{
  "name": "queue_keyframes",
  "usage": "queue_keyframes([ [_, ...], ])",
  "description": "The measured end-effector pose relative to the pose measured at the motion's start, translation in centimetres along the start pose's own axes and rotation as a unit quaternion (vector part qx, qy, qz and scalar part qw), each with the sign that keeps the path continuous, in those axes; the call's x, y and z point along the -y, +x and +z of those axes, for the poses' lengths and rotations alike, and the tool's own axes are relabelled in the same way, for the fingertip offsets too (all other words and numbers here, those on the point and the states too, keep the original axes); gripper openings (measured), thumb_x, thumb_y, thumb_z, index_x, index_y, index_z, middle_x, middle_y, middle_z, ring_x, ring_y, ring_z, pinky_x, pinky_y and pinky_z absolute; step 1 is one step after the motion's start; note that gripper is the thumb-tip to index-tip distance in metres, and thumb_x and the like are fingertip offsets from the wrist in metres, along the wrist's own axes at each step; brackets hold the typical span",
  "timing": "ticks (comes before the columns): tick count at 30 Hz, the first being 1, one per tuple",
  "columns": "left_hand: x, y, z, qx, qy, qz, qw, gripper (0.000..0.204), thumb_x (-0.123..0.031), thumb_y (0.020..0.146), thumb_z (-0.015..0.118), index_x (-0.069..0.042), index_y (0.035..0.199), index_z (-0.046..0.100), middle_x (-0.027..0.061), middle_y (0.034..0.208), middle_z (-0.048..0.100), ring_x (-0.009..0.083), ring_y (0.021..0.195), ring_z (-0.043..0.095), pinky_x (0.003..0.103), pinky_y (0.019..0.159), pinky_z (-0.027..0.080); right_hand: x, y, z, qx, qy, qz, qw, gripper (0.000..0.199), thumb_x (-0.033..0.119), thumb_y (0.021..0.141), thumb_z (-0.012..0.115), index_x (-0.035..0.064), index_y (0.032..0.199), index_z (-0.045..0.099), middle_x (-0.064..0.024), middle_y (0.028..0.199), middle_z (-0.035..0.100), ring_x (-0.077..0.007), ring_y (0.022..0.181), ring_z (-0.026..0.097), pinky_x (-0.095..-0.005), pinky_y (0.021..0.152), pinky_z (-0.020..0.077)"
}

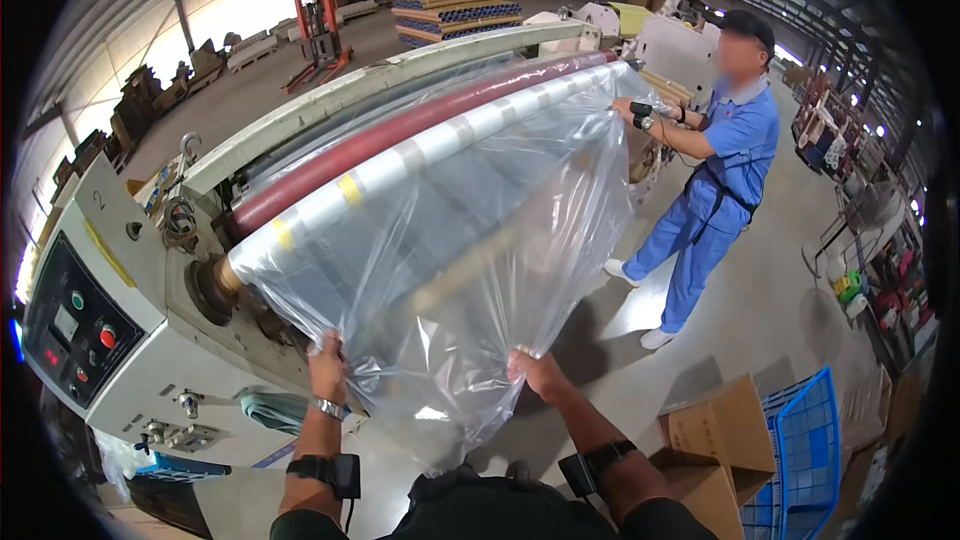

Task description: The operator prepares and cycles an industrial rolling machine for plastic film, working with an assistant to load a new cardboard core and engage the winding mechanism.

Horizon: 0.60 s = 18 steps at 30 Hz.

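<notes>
One head-worn fisheye view looks down, close over the clear plastic sheet [450,240].

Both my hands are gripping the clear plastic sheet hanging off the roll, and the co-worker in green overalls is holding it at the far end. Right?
Not quite: the co-worker wears blue, not green. The head view shows this. The rest holds: your left hand and right hand each have a grip on the clear plastic sheet hanging off the roll, and the co-worker holds it at the far end.

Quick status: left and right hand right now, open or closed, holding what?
Left hand: closed, gripping the edge of the clear plastic film.
Right hand: closed, gripping the same film's lower edge.
</notes>
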<state>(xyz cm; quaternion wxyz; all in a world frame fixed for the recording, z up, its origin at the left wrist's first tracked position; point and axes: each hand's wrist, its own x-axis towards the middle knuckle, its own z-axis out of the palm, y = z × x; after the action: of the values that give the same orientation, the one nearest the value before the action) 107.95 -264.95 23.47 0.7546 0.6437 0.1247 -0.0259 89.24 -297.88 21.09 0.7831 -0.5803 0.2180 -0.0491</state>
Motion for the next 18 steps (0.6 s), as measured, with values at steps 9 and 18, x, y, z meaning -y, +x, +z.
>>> queue_keyframes([
  [9, 12.6, -13.0, -4.0, 0.149, 0.326, 0.179, 0.916, 0.025, -0.026, 0.094, 0.058, -0.003, 0.089, 0.063, 0.0083, 0.067, 0.061, 0.0192, 0.060, 0.057, 0.035, 0.059, 0.045, -8.1, -13.8, -10.9, -0.008, -0.094, -0.051, 0.994, 0.029, 0.028, 0.094, 0.052, 0.0041, 0.078, 0.058, -0.0068, 0.069, 0.058, -0.0166, 0.067, 0.057, -0.0316, 0.060, 0.0451],
  [18, 15.0, -27.9, -3.3, 0.426, 0.415, -0.051, 0.802, 0.045, -0.041, 0.092, 0.056, 0.001, 0.077, 0.065, 0.0211, 0.071, 0.064, 0.0336, 0.065, 0.061, 0.042, 0.062, 0.047, -15.6, -14.3, -11.2, -0.027, 0.152, 0.126, 0.980, 0.041, 0.031, 0.090, 0.061, 0.0028, 0.119, 0.052, -0.0099, 0.108, 0.057, -0.0223, 0.099, 0.057, -0.0386, 0.080, 0.0505],
])
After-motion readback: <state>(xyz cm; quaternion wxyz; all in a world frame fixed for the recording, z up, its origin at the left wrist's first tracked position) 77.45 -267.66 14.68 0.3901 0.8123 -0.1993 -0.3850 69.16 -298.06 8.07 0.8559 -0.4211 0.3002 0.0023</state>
